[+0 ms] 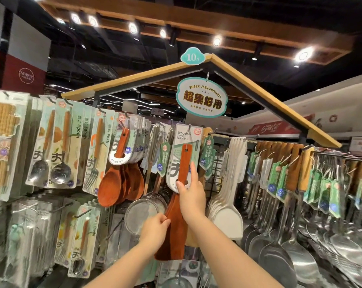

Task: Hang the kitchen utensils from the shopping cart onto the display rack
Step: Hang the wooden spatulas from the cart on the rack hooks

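Observation:
A reddish-brown wooden turner (183,163) on a white "Wooden" card hangs from a hook (189,127) at the middle of the display rack (234,140). My right hand (191,193) pinches the turner's handle and the card's lower edge, index finger stretched up along the handle. My left hand (155,228) grips the left edge of the turner's broad blade (171,242) lower down. The shopping cart is out of view.
Wooden rice spoons (115,183) and carded spoons and forks (61,146) hang to the left. A wire strainer (142,215) hangs behind my left hand. White spatulas (227,196) and steel turners (300,235) crowd the right. A teal sign (201,97) hangs overhead.

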The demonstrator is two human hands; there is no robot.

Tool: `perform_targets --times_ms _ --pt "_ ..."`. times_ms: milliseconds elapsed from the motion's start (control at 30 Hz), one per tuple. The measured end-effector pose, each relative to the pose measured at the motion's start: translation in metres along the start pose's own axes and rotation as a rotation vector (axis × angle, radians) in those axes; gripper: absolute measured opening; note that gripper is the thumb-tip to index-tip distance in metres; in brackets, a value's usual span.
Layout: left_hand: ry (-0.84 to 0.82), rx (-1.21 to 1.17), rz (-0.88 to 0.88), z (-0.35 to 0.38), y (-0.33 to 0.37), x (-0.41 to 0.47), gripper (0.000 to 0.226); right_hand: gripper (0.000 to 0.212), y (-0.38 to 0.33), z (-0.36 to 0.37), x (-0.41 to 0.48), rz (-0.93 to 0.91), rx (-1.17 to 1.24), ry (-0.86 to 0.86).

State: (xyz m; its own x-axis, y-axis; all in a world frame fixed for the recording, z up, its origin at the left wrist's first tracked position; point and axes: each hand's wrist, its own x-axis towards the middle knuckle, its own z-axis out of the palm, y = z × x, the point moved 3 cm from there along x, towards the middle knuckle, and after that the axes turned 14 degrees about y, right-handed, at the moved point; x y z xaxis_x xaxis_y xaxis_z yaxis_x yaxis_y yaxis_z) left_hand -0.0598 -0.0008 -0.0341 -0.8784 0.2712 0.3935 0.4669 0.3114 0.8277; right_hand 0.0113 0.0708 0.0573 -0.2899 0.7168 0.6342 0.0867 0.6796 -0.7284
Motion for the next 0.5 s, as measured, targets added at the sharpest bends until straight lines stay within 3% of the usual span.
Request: perform_targets --times_ms 133,233,500 --pt "0.044 0.018 -0.009 0.003 -0.007 -0.003 0.009 0.070 0.004 0.004 -0.004 -0.044 -0.035 -0.008" --pt "0.101 0.038 0.009 0.003 -0.006 -0.013 0.036 0.077 0.012 0.007 -0.016 -0.042 -0.051 -0.021" --pt "0.068 0.005 0.083 0.003 0.009 -0.027 0.058 0.090 0.040 0.000 -0.045 0.109 -0.099 -0.041"
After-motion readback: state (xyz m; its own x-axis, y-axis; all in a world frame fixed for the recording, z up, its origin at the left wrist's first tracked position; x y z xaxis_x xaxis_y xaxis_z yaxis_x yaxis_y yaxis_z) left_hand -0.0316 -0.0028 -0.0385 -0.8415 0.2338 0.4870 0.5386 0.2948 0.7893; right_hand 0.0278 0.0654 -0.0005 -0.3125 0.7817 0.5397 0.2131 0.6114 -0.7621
